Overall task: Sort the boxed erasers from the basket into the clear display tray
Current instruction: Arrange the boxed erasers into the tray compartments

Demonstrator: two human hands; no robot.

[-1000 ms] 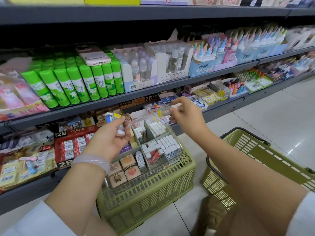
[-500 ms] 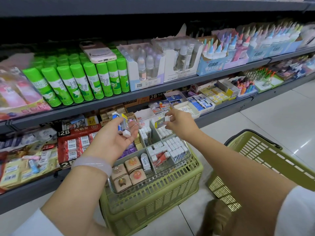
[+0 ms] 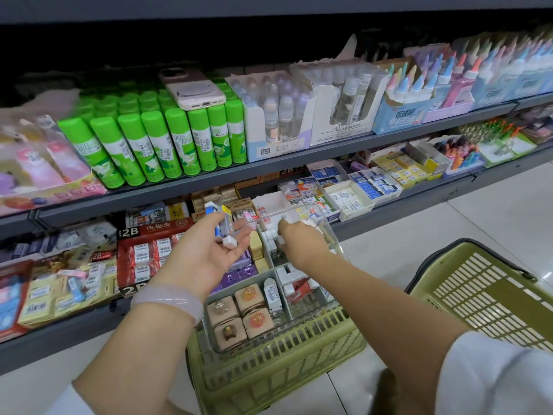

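A clear display tray (image 3: 331,235) with several compartments rests on top of a green basket (image 3: 284,369). Its compartments hold rows of small white boxed erasers (image 3: 291,283) and, nearest me, square brown boxes (image 3: 239,316). My left hand (image 3: 206,253) hovers palm-up over the tray's left edge, and its thumb holds a few blue, white and yellow boxed erasers (image 3: 223,224) against the fingers. My right hand (image 3: 302,245) reaches down into a far compartment with its fingertips pinching a small white boxed eraser (image 3: 281,240) among the standing ones.
A second green basket (image 3: 478,295) stands on the tiled floor to the right. Behind the tray, the lower shelf (image 3: 389,202) carries open boxes of erasers. The shelf above holds green glue sticks (image 3: 155,145) with a phone (image 3: 191,88) lying on them.
My right hand has come down from above the tray into a far compartment with its eraser. My left hand has stayed about where it was, holding its erasers.
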